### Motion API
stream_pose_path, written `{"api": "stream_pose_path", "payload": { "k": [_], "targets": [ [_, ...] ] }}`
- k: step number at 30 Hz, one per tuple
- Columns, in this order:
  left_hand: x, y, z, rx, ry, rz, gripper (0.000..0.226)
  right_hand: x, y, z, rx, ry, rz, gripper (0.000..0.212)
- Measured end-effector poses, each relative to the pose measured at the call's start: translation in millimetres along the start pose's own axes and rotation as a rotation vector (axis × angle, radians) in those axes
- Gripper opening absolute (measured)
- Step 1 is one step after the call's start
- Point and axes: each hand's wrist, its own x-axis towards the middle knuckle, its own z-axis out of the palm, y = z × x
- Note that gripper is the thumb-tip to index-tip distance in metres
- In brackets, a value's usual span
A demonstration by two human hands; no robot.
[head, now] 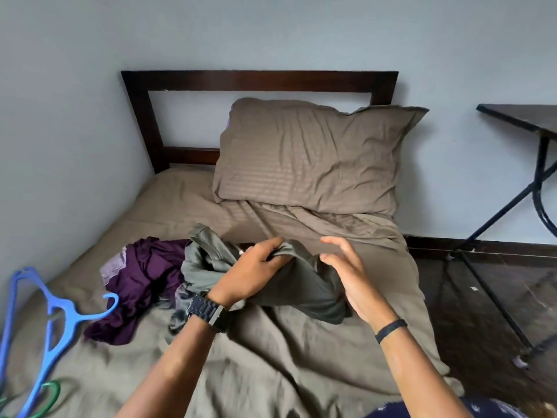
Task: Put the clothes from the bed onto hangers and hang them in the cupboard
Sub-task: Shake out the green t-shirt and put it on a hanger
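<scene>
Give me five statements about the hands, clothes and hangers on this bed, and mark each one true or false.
1. The left hand grips the grey-green garment. True.
2. The right hand holds a blue hanger. False: it holds nothing, its fingers spread beside the garment; the blue hanger lies on the bed at the far left.
3. A purple garment lies crumpled left of the grey-green one. True.
4. The purple garment is already on a hanger. False: it lies loose on the sheet.
5. The pillow leans at the headboard. True.
</scene>
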Motion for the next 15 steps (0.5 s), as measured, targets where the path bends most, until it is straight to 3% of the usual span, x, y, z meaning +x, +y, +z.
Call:
{"api": "stream_pose_path", "payload": {
  "k": [3,5,9,12,15],
  "targets": [
    [12.6,18.7,9.5,-0.17,-0.043,-0.033,0.008,-5.7,-8.5,-17.6,-0.016,-0.234,0.061,0.042],
    [17.9,31.2,12.2,-0.295,-0.098,-0.026,0.01,-8.3,-12.6,-24.6,-0.056,-0.277,0.076,0.043],
    [25.1,41.1,7.3,-0.445,-0.128,-0.052,0.011,-9.1,-31.3,-39.2,-0.102,-0.167,-0.009,0.02],
    [30.5,34.9,7.8,-0.266,0.028,-0.059,0.011,-8.0,-53.6,-50.1,-0.066,-0.072,-0.1,0.017],
    [33.2,40.5,8.0,-0.279,0.016,-0.061,0.024,-3.0,-76.7,-53.0,0.005,-0.043,-0.09,0.011]
  ]
}}
